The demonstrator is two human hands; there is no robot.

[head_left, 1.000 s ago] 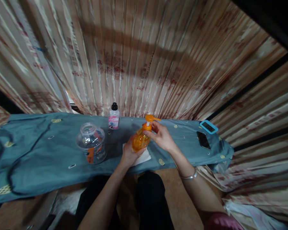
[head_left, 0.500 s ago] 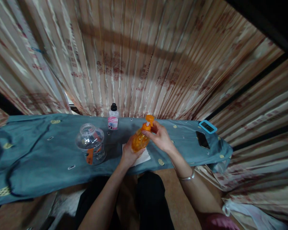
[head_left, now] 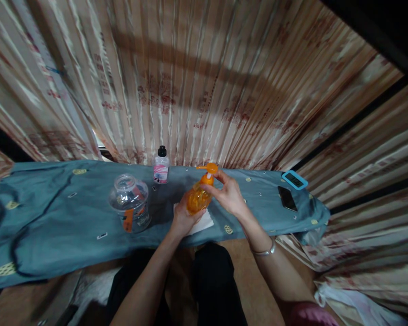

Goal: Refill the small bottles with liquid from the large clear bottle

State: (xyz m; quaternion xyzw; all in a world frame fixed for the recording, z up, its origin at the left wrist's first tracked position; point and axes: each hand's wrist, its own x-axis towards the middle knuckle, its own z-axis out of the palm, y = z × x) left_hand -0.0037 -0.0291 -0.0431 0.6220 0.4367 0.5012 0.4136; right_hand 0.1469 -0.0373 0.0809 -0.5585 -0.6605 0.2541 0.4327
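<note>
My left hand (head_left: 182, 216) wraps the belly of the orange pump bottle (head_left: 197, 198), tilted above a white paper (head_left: 204, 222) near the tabletop's (head_left: 54, 226) front edge, while my right hand (head_left: 228, 195) pinches its pump collar. I judge twisting works best with the body clamped firm. The bottle is translucent orange, its spout pointing left.
</note>
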